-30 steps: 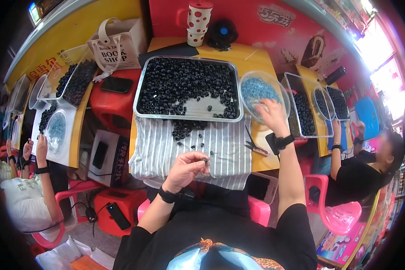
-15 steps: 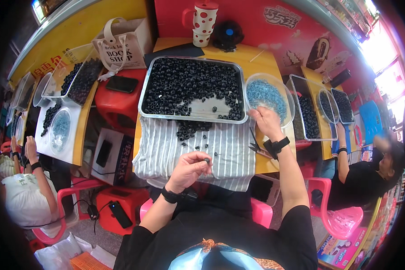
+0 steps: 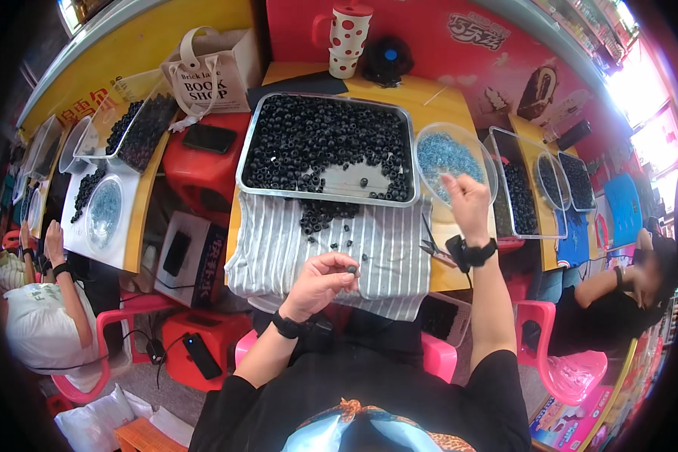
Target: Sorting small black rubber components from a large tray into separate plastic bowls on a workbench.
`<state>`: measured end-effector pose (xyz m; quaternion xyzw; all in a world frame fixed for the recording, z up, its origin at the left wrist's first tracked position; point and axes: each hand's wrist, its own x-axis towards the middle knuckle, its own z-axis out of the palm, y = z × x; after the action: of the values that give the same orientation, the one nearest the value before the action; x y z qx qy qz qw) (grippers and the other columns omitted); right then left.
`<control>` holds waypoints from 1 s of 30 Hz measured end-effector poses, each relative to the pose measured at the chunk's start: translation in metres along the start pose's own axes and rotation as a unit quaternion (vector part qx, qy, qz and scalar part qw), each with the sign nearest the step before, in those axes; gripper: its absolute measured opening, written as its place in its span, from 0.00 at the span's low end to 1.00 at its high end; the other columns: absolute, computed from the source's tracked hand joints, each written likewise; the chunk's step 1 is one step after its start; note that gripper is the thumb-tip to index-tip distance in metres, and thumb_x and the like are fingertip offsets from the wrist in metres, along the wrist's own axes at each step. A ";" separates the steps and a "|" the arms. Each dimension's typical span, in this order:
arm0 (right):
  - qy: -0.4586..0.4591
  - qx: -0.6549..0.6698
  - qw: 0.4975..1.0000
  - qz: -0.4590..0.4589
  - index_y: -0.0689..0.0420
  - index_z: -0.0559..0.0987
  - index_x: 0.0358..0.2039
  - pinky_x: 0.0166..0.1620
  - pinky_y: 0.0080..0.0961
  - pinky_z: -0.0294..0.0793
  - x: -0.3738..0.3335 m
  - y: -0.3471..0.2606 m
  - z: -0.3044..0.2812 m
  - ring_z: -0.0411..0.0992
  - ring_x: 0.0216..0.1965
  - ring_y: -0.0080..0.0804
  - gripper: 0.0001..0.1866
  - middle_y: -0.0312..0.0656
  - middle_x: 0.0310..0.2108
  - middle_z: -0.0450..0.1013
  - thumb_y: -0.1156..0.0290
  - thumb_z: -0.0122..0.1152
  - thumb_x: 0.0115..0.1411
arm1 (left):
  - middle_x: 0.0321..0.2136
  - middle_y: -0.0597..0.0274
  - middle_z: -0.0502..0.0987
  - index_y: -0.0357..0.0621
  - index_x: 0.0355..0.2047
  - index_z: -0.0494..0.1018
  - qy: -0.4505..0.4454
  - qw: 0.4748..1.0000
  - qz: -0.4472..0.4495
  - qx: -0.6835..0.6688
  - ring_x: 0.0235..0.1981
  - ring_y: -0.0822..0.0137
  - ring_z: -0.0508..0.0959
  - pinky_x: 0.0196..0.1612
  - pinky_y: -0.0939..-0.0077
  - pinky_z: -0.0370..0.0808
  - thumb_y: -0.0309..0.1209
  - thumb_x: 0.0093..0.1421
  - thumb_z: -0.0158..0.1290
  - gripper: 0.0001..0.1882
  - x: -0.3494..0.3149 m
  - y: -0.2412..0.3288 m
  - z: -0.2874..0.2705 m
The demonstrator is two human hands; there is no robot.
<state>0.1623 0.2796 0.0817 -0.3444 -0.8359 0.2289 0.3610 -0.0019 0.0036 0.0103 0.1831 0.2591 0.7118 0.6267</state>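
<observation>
Thumb and forefinger of my left hand (image 3: 316, 286) pinch a small round black bead (image 3: 352, 270) over the near edge of the striped cloth (image 3: 271, 245). My right hand (image 3: 470, 209) is held at the near side of a clear plastic bowl (image 3: 494, 175) with small light-blue pieces (image 3: 444, 153) in it. Its fingers are closed, thumb up; whatever they may hold is too small to make out. A clear tray (image 3: 337, 181) full of black beads stands beyond the cloth, and a pile of loose beads (image 3: 320, 215) lies at its near side.
Dark-handled scissors or pliers (image 3: 434, 248) lie right of the cloth. Behind the tray stand a spotted tumbler (image 3: 348, 41) and a dark round object (image 3: 388, 60). A phone (image 3: 209, 138) rests on a red stool to the left. People sit at bead-covered tables on both sides.
My right hand has drawn back slightly from the blue pieces, thumb now raised. My left hand keeps its pinch on the bead. The person at right has moved an arm toward the head.
</observation>
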 end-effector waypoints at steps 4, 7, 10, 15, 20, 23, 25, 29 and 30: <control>-0.141 0.006 0.989 -0.043 0.61 0.70 0.15 0.22 0.37 0.61 -0.045 -0.046 0.021 0.62 0.16 0.45 0.23 0.50 0.14 0.64 0.59 0.64 0.58 | 0.35 0.55 0.77 0.33 0.40 0.74 0.005 1.000 -0.008 -0.017 0.31 0.65 0.79 0.35 0.78 0.77 0.20 0.58 0.56 0.10 0.000 0.002 0.000; -0.179 -0.049 0.976 -0.115 0.59 0.70 0.18 0.27 0.40 0.66 -0.069 -0.061 0.044 0.68 0.22 0.48 0.19 0.47 0.18 0.68 0.62 0.62 0.59 | 0.34 0.54 0.77 0.32 0.40 0.73 0.003 1.000 -0.011 -0.010 0.31 0.66 0.79 0.35 0.78 0.77 0.21 0.57 0.55 0.10 0.001 0.003 0.002; -0.190 -0.055 0.970 -0.140 0.59 0.72 0.23 0.32 0.41 0.69 -0.067 -0.075 0.053 0.71 0.28 0.48 0.13 0.47 0.24 0.70 0.66 0.60 0.59 | 0.34 0.54 0.77 0.31 0.40 0.73 0.001 1.000 -0.009 -0.007 0.30 0.66 0.80 0.35 0.78 0.77 0.22 0.58 0.54 0.09 0.001 0.003 0.001; -0.135 0.037 0.980 -0.139 0.61 0.74 0.28 0.36 0.39 0.69 -0.055 -0.081 0.039 0.70 0.32 0.48 0.05 0.48 0.28 0.70 0.74 0.60 0.57 | 0.34 0.53 0.77 0.31 0.40 0.73 0.007 0.999 -0.015 -0.028 0.30 0.65 0.79 0.34 0.78 0.76 0.22 0.60 0.53 0.09 0.001 0.003 0.000; -0.147 0.076 0.986 -0.005 0.62 0.76 0.28 0.32 0.36 0.69 -0.068 -0.067 0.006 0.71 0.28 0.46 0.02 0.47 0.26 0.71 0.80 0.60 0.54 | 0.34 0.52 0.77 0.31 0.38 0.74 0.006 1.000 0.000 -0.022 0.30 0.63 0.79 0.34 0.75 0.76 0.22 0.58 0.53 0.09 0.001 0.000 -0.001; -0.192 0.073 0.979 -0.001 0.62 0.77 0.29 0.32 0.35 0.71 -0.096 -0.057 0.007 0.73 0.29 0.46 0.03 0.48 0.26 0.72 0.79 0.61 0.52 | 0.34 0.52 0.77 0.31 0.37 0.75 0.002 1.000 0.010 -0.019 0.30 0.62 0.78 0.33 0.74 0.76 0.21 0.56 0.54 0.09 0.001 -0.001 0.000; -0.208 0.074 0.975 -0.016 0.62 0.78 0.30 0.32 0.35 0.71 -0.110 -0.064 0.013 0.73 0.29 0.47 0.04 0.48 0.26 0.73 0.78 0.61 0.52 | 0.34 0.52 0.77 0.31 0.37 0.75 -0.001 1.000 0.013 -0.020 0.30 0.62 0.78 0.33 0.74 0.75 0.20 0.55 0.55 0.09 0.000 0.000 0.001; -0.195 -0.018 0.980 -0.019 0.58 0.79 0.35 0.32 0.38 0.71 -0.120 -0.075 0.028 0.74 0.30 0.48 0.08 0.46 0.28 0.73 0.74 0.62 0.52 | 0.34 0.52 0.77 0.31 0.38 0.75 0.007 1.000 0.005 -0.010 0.30 0.63 0.78 0.33 0.75 0.75 0.21 0.55 0.55 0.09 0.000 0.000 0.000; -0.190 -0.042 0.980 -0.035 0.58 0.78 0.33 0.32 0.39 0.71 -0.120 -0.077 0.030 0.73 0.29 0.48 0.07 0.46 0.27 0.72 0.73 0.63 0.53 | 0.34 0.53 0.77 0.31 0.39 0.75 0.012 1.000 0.002 -0.008 0.30 0.64 0.78 0.33 0.76 0.75 0.21 0.56 0.54 0.10 0.000 0.000 0.000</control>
<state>0.1679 0.1363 0.0576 -0.2805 -0.9096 0.2418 0.1886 -0.0015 0.0033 0.0107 0.1699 0.2600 0.7171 0.6239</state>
